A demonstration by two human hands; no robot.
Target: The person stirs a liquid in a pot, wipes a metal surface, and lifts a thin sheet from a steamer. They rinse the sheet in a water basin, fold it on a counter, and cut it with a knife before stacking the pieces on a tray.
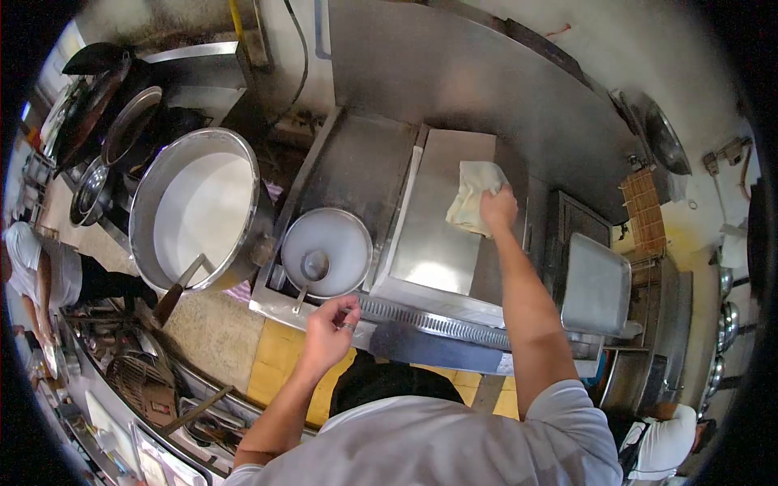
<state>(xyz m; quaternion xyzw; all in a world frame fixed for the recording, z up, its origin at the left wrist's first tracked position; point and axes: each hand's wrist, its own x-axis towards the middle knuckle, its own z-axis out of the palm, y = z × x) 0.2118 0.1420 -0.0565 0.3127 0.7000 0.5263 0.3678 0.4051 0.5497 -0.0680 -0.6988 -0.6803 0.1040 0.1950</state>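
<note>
Head view: I'm watching the right hand (498, 209) gripping a cloth (470, 197) on the metal surface (433, 231). The left hand (329, 334) is hovering, loosely closed, near a pan (327, 211).

Matt, creased cloth (468, 202) on glossy metal cover (429, 243)
Upper centre: smooth, dull metal panel (454, 73); left: metal pot (261, 219), wood-like ladle handle (168, 306).

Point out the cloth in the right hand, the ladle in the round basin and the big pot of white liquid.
Cloth (472, 195): head view, the middle of its crumpled surface.
Ladle (314, 266): head view, its round bowl.
Big pot (261, 220): head view, its outer metal wall.
</note>
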